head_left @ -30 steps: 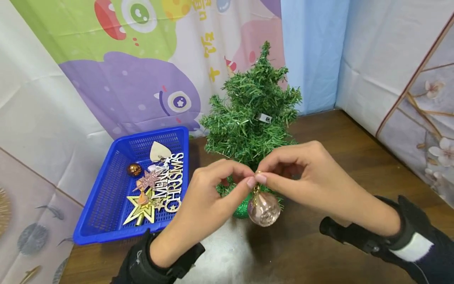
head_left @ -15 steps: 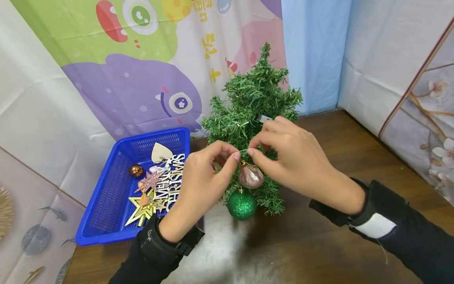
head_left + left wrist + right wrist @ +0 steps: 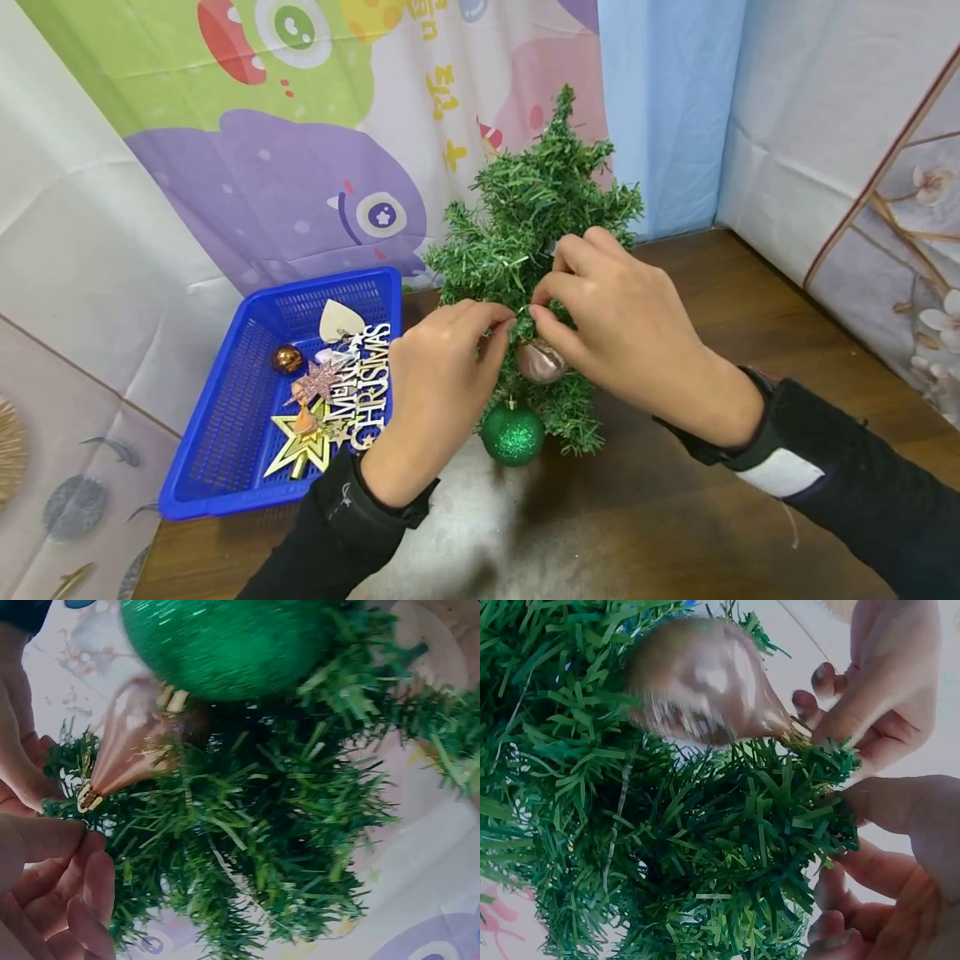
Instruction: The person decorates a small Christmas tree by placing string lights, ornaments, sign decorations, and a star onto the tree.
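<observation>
Head view: left hand (image 3: pixel 442 379) and right hand (image 3: pixel 626 312) pinch thin loop (image 3: pixel 523 310), fingers narrow; pink bauble (image 3: pixel 542 362) just below, against tree (image 3: pixel 536 200); green bauble (image 3: pixel 513 435) hangs lower; blue basket (image 3: pixel 240 504) on counter (image 3: pixel 675 533), left of tree.

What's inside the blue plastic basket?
The basket shows a brown ball, cream heart-shaped piece, pink glittery star, gold star and white MERRY CHRISTMAS lettering, among others. Anything beneath them, or behind the left hand and black sleeve, is covered.

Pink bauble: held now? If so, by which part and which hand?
The pink bauble appears held by its hanging loop: left hand and right hand each pinch the loop, mostly hidden. Neither grips the round body.
</observation>
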`<state>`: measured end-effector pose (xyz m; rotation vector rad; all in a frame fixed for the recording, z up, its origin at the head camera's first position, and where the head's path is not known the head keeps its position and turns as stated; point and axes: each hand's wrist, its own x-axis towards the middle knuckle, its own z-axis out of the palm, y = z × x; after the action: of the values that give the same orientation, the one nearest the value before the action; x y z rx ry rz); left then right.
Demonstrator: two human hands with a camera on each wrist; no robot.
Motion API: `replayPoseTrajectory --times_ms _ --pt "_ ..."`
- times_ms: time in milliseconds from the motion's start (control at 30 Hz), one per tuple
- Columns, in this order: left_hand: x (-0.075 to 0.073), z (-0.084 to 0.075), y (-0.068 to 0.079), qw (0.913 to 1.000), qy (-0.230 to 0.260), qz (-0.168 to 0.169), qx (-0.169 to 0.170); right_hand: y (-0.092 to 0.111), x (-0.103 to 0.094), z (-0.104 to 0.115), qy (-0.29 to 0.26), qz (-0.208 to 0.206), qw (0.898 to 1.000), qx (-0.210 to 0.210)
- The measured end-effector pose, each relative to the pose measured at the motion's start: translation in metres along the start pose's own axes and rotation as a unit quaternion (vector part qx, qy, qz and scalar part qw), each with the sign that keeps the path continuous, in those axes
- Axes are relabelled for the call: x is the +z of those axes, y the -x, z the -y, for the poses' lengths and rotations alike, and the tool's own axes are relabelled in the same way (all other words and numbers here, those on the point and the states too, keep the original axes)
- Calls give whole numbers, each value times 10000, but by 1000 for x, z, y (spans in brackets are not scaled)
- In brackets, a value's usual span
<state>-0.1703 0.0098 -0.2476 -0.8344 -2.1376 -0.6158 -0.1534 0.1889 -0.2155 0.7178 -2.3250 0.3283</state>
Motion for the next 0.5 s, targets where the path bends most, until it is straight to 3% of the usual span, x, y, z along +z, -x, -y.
replayPoseTrajectory --times_ms 200,300,367,433,500 --pt "1 5 6 9998 66 173 -25 0 0 -4 -96 374 9992 108" --pt "-14 18 4 9985 27 490 -240 1 -2 -7 -135 382 9991 117" --pt "-32 38 -3 9923 -146 1013 -693 1 -3 -9 -209 318 9992 76" --pt "-52 69 -13 9726 -387 1877 -1316 3 -6 -10 -347 192 9992 -17" --pt "-69 110 -22 9352 -701 2873 -1948 7 -10 -11 -549 -43 9983 -197"
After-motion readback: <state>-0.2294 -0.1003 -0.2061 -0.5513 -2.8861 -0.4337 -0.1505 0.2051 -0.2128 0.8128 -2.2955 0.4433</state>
